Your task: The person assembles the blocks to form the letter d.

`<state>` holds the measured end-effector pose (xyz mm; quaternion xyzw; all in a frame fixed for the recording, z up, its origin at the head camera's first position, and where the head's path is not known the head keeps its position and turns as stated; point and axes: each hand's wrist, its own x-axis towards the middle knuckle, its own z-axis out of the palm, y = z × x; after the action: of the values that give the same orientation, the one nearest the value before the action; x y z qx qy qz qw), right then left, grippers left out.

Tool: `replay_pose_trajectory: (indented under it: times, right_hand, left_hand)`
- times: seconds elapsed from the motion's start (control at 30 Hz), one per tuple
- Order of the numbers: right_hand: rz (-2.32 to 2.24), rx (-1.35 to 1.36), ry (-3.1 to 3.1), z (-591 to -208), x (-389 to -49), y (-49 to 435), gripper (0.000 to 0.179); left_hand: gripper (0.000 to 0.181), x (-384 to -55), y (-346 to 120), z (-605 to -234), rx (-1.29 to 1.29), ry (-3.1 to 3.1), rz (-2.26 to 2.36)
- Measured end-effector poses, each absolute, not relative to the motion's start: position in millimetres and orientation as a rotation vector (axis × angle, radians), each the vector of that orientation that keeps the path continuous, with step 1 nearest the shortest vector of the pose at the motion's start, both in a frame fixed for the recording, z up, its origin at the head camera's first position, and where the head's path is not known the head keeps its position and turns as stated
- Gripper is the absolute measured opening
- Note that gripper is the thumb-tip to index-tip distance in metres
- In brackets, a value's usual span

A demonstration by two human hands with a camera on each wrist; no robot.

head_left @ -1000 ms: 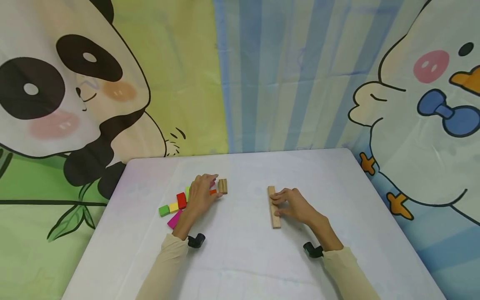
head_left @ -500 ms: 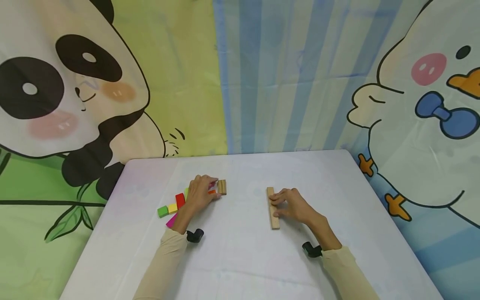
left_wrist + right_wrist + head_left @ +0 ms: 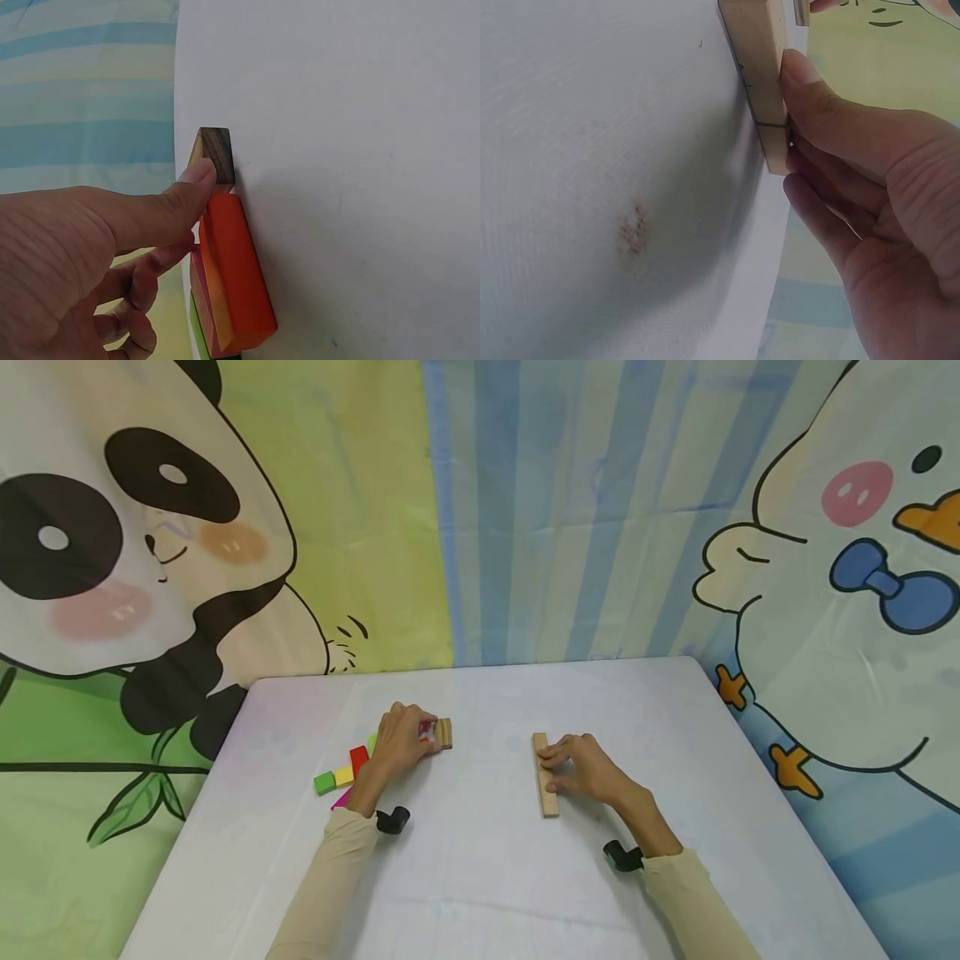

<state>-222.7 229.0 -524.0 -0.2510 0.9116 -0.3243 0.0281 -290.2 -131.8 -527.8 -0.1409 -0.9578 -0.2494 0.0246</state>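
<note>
Wooden blocks point(image 3: 544, 777), well apart, inside table edges point(image 3: 480, 672)

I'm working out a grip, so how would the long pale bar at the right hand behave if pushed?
The pale bar looks wooden, so it is probably stiff. Its flat faces suggest it would slide rather than roll. The dark line across it in the right wrist view may be a joint, so a sideways push could part it there.

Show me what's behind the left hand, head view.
Parts of a light green block and a pink block show past the left hand and wrist; something reddish shows inside the hand's curve. The rest is covered.
</note>
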Motion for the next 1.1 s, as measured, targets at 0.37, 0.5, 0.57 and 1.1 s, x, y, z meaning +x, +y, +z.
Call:
replay_pose_trajectory:
  times: [0.37,0.5,0.57,1.1]
  right_hand:
    - [-0.997,-0.779,2.823,-525,-223,230,0.040]
    - [-0.992,-0.775,2.821,-523,-223,229,0.040]
    - [-0.992,-0.773,2.820,-522,-223,229,0.041]
    - [-1.002,-0.750,2.820,-524,-225,229,0.040]
  left_hand:
    - [0.049,-301,-116,-527,-0.466,-2.984,-0.766]
    - [0.050,-306,-105,-528,-0.464,-2.995,-0.787]
    - [0.049,-310,-99,-528,-0.484,-2.983,-0.782]
    - [0.048,-335,-52,-541,-0.515,-2.916,-0.919]
